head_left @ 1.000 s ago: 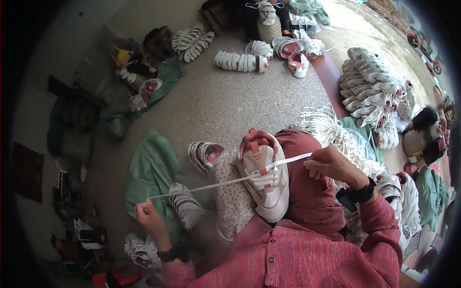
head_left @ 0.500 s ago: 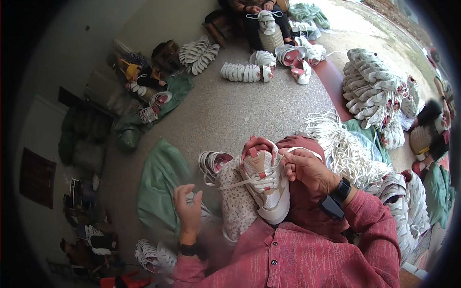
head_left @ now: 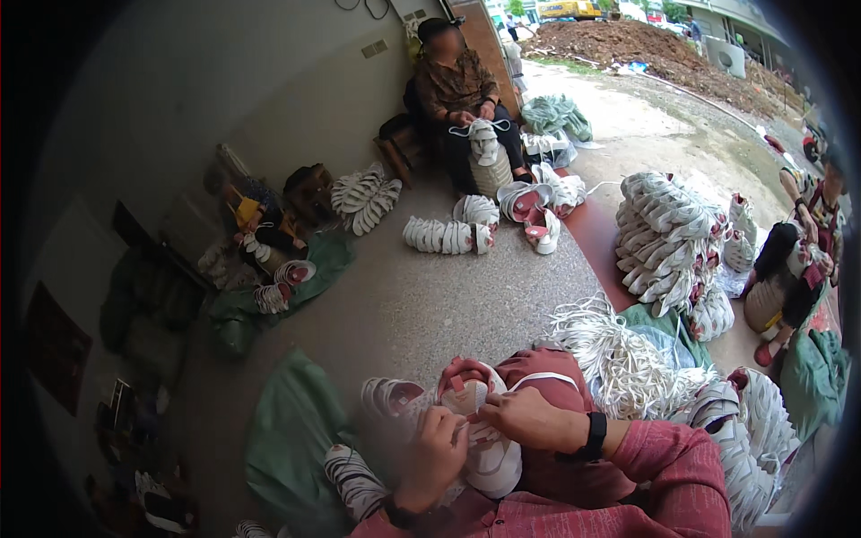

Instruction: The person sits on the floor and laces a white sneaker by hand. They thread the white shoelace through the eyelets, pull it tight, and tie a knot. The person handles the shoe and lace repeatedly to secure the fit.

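Head view: both hands, left hand point(head_left: 437, 448) and right hand point(head_left: 522, 415), pinch the lace point(head_left: 541, 380) at the shoe point(head_left: 484, 430) on the lap; loose grip could let it slip from an eyelet.

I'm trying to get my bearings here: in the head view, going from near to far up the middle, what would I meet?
White and pink shoe under both hands → bare speckled floor → row of white shoes lying on the floor → seated person lacing a shoe.
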